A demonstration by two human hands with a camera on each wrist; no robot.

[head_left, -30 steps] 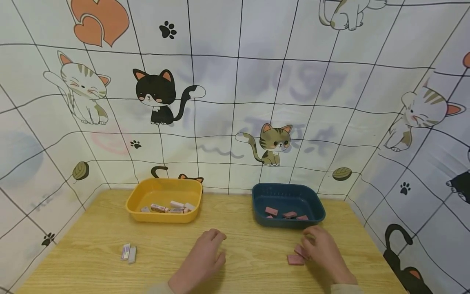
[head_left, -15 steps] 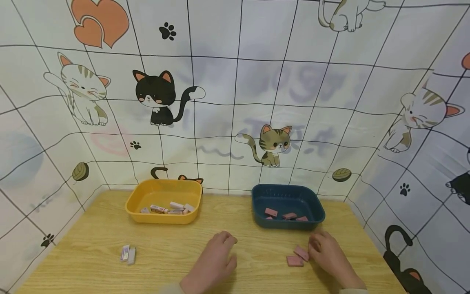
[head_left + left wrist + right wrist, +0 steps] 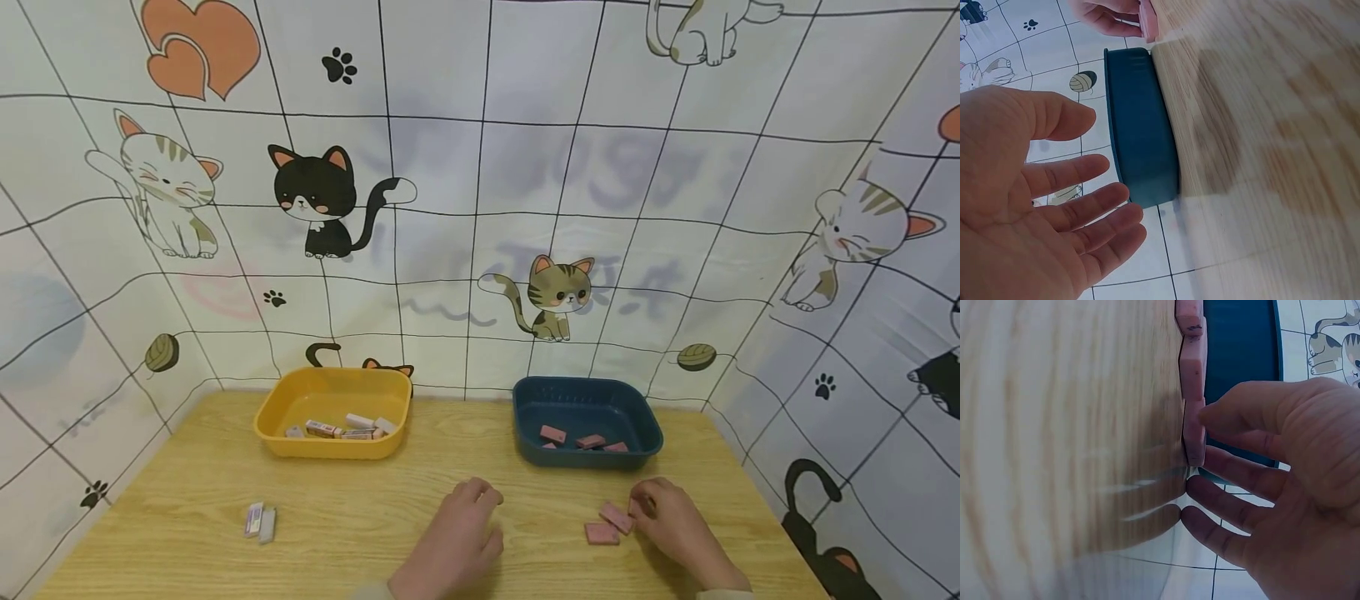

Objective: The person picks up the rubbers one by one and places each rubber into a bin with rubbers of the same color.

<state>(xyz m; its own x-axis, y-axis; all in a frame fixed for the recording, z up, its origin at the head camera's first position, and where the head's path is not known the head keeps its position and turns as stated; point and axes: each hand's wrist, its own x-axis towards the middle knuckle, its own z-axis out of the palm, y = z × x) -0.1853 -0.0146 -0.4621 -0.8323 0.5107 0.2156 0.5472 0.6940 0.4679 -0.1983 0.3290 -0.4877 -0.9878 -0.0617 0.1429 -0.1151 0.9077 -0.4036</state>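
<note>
My right hand (image 3: pixel 675 527) is low at the table, thumb and forefinger pinching a pink eraser (image 3: pixel 1194 428) that is mostly hidden in the head view. Just left of it two more pink erasers lie on the wood, a tilted one (image 3: pixel 616 517) and a nearer one (image 3: pixel 602 533). The left hand (image 3: pixel 454 537) hovers over the middle of the table holding nothing; its fingers are spread loosely in the left wrist view. Behind the right hand stands a dark blue tray (image 3: pixel 585 456) with several pink erasers inside.
A yellow tray (image 3: pixel 330 447) with several white erasers stands at the back left. Two erasers, one white with a printed sleeve (image 3: pixel 254 518) and one greyish-white (image 3: pixel 267 527), lie side by side at the table's left. A cat-print cloth (image 3: pixel 442 250) encloses the back and sides.
My left hand has drifted right across the table. The right hand has shifted slightly right, uncovering the tilted pink eraser. The trays have not moved.
</note>
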